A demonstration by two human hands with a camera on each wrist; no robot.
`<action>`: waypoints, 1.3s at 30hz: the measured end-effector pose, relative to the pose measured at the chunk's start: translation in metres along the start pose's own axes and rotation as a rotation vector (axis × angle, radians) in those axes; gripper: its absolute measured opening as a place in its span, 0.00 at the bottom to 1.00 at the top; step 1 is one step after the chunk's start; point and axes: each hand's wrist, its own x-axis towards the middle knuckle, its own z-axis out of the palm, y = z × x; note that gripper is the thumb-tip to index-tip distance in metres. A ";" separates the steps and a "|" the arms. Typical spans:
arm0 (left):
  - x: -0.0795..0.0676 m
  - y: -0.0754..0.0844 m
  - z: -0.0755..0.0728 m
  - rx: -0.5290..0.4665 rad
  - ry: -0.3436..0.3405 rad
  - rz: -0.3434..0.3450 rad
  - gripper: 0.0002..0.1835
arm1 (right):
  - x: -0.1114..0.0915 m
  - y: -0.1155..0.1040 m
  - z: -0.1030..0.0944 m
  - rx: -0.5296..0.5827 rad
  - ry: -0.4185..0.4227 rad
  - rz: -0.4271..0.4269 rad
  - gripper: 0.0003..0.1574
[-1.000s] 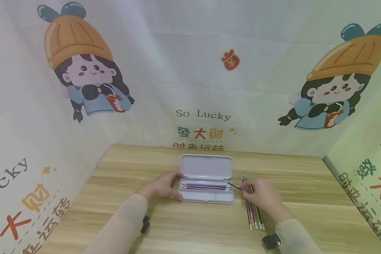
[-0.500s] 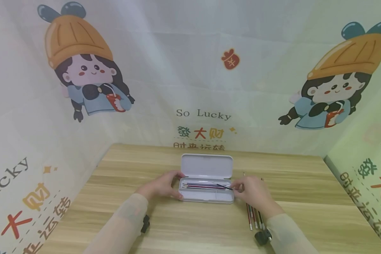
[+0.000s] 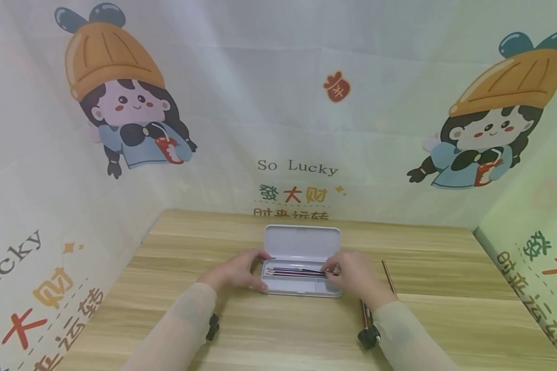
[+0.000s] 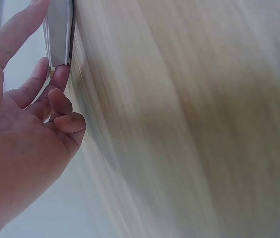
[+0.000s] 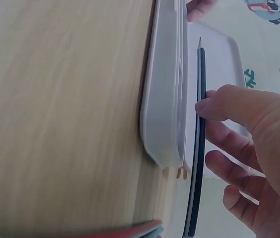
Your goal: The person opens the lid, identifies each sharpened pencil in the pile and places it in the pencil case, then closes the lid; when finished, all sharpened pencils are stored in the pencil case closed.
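An open white pencil case (image 3: 288, 286) stands on the table, its lid (image 3: 301, 243) raised at the back. Several pencils (image 3: 290, 273) lie lengthwise in its rear compartment. At the case's left end, my left hand (image 3: 239, 270) grips it with thumb at the front corner and fingers at the back. My right hand (image 3: 358, 275) is over the right end of the case. Between thumb and forefinger it pinches a dark pencil (image 5: 197, 144), whose sharpened tip points left toward the case's inside in the head view. The right hand hides the pencil's rear end there.
Right of the case, loose pencils (image 3: 365, 312) lie on the wooden table (image 3: 255, 330), partly hidden under my right forearm. One brown pencil (image 3: 389, 275) shows beyond the wrist. A printed cloth (image 3: 223, 103) stands round the table's back and sides.
My right hand has moved left with the dark pencil, from above the loose pencils to over the case, and the pencil now lies nearly lengthwise with it. My left hand has stayed put.
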 end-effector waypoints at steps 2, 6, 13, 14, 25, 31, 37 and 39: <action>0.000 0.000 0.000 -0.008 0.002 -0.006 0.43 | 0.004 -0.002 0.001 -0.015 0.000 -0.007 0.08; 0.000 0.000 0.000 -0.008 0.009 -0.015 0.43 | 0.012 -0.007 0.004 -0.012 -0.014 -0.019 0.07; 0.000 0.000 0.001 -0.016 -0.002 -0.005 0.44 | 0.024 -0.011 0.012 -0.036 -0.021 -0.099 0.07; 0.000 0.000 0.001 -0.017 -0.002 -0.001 0.44 | 0.025 -0.012 0.013 -0.049 -0.017 -0.108 0.07; 0.000 0.000 0.001 -0.019 -0.004 0.002 0.44 | 0.038 -0.027 0.021 -0.062 -0.043 -0.131 0.06; -0.001 0.001 -0.001 -0.004 -0.002 0.003 0.43 | 0.044 -0.032 0.026 -0.031 -0.052 -0.156 0.07; -0.001 0.001 0.000 -0.012 -0.002 0.010 0.43 | 0.047 -0.034 0.029 0.004 -0.064 -0.141 0.07; -0.001 0.002 0.000 -0.013 -0.002 0.016 0.43 | 0.048 -0.034 0.030 0.009 -0.066 -0.134 0.07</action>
